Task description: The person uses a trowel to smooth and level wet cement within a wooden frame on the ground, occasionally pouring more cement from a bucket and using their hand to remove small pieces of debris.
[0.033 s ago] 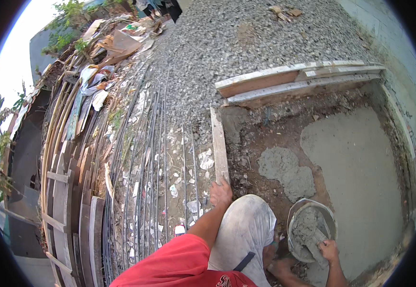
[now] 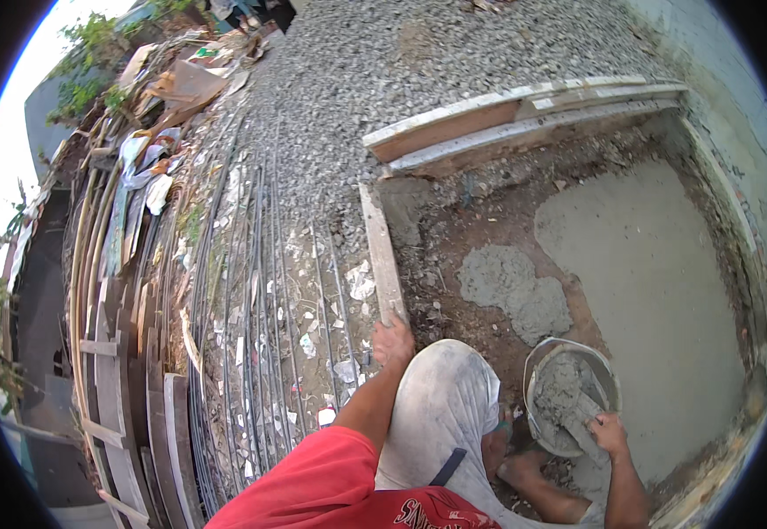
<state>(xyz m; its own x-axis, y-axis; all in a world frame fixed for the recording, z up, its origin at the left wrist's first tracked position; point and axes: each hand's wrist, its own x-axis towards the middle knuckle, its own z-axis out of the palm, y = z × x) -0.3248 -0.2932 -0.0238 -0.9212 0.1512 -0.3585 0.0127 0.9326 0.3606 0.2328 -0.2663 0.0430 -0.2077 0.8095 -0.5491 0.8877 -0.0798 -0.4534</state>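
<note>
My left hand [image 2: 393, 342] is closed on the near end of a narrow wooden board [image 2: 381, 251] that edges the pit. In my right hand [image 2: 610, 434] is a trowel [image 2: 582, 412], its flat blade smeared grey and dipping into a bucket. The bucket [image 2: 612, 381] tilts, its mouth toward me, and wet mortar [image 2: 559, 386] lies inside. Just beyond the bucket, a lumpy heap of mortar [image 2: 514, 289] rests on brown soil. To its right spreads a smooth grey layer of mortar [image 2: 652, 273]. My bare foot stands beside the bucket.
Boards [image 2: 524, 119] line the pit's far side, with gravel [image 2: 454, 66] beyond. Long steel bars [image 2: 260, 256] lie on littered ground at left, beside stacked planks [image 2: 119, 379] and a scrap heap [image 2: 181, 88]. A pale wall [image 2: 709, 97] stands at right.
The whole view has shifted slightly, so the scene sits a little higher and further left. Both hands keep their places on the board and the trowel.
</note>
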